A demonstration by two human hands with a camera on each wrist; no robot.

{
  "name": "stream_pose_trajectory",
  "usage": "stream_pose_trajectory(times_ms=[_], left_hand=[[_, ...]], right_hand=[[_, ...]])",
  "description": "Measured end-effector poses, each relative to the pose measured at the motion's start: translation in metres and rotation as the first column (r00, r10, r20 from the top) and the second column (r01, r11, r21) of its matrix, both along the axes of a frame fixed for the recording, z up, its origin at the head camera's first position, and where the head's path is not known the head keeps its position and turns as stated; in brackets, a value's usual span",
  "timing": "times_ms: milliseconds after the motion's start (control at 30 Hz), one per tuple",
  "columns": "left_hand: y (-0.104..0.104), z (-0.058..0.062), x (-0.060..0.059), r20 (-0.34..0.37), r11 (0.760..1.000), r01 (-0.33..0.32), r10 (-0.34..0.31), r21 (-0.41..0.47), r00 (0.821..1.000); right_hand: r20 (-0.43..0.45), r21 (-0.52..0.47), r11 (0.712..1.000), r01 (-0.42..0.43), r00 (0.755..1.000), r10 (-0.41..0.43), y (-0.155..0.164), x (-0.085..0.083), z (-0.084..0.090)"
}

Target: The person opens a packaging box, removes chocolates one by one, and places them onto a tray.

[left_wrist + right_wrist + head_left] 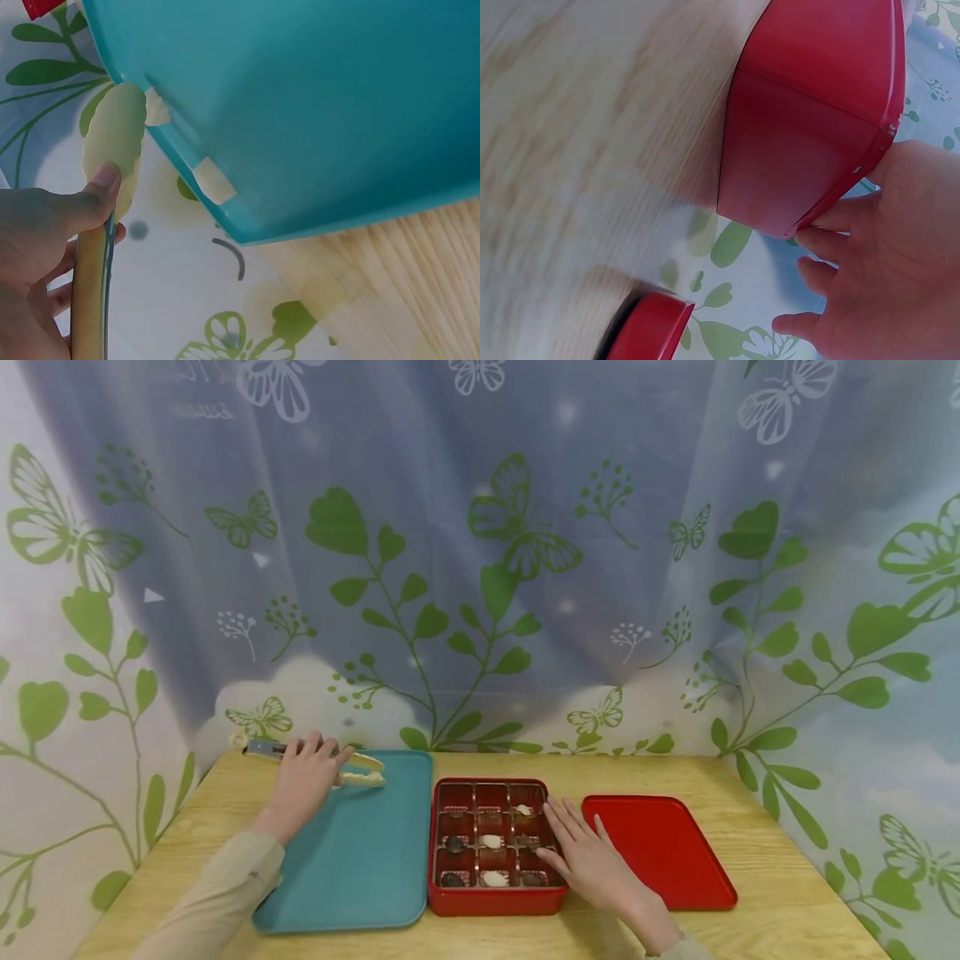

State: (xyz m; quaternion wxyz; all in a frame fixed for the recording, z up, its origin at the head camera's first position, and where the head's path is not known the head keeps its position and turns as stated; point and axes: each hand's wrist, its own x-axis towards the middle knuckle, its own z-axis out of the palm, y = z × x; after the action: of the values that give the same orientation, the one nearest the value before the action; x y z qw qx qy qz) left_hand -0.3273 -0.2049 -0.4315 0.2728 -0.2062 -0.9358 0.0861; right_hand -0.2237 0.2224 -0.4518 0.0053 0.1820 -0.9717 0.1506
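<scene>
From the head view, the left hand (309, 774) lies over a pair of cream tongs (358, 770) at the far corner of the teal tray (367, 860), its fingers curled round them. The right hand (592, 860) rests with straight fingers on the right edge of the red box (495, 902), which holds small sweets (491, 841) in its squares. A red lid (660, 852) lies just beside it on the wooden table (787, 877). From the left wrist view, the thumb (101, 187) presses on the tongs (112, 142) next to the tray's rim (225, 217). From the right wrist view, the fingers (832, 221) touch the box's wall (795, 150), holding nothing.
</scene>
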Motion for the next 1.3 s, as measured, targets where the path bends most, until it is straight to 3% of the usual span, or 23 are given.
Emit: stream_pose_trajectory(times_ms=[200, 400, 600, 733, 900, 1067, 1300], left_hand=[[-0.005, -0.004, 0.002, -0.036, 0.997, 0.012, -0.009, 0.072, 0.999], [0.000, 0.002, 0.019, -0.051, 0.989, 0.013, -0.006, 0.145, 0.999], [0.013, 0.013, 0.035, -0.041, 0.988, 0.039, -0.033, 0.148, 0.999], [0.028, 0.022, 0.043, -0.033, 0.991, 0.049, -0.045, 0.125, 0.998], [0.055, 0.032, 0.048, -0.098, 0.991, 0.099, -0.091, 0.086, 0.991], [0.084, 0.036, 0.043, -0.128, 0.988, 0.145, -0.138, 0.048, 0.982], [0.119, 0.038, 0.037, -0.085, 0.977, 0.209, -0.205, 0.041, 0.975]], right_hand=[[0.006, 0.010, 1.000, 0.000, 1.000, 0.000, -0.001, 0.000, 0.000], [0.003, 0.013, 1.000, 0.001, 1.000, -0.001, 0.000, 0.000, 0.002], [0.012, 0.016, 1.000, 0.004, 1.000, -0.004, 0.001, 0.000, 0.001], [0.009, 0.013, 1.000, 0.003, 1.000, -0.003, 0.000, 0.000, 0.001], [-0.005, 0.009, 1.000, -0.001, 1.000, 0.001, 0.000, 0.000, 0.000], [-0.008, 0.007, 1.000, -0.001, 1.000, 0.001, 0.001, 0.000, -0.001], [-0.011, 0.008, 1.000, -0.002, 1.000, 0.002, 0.001, -0.001, -0.002]])
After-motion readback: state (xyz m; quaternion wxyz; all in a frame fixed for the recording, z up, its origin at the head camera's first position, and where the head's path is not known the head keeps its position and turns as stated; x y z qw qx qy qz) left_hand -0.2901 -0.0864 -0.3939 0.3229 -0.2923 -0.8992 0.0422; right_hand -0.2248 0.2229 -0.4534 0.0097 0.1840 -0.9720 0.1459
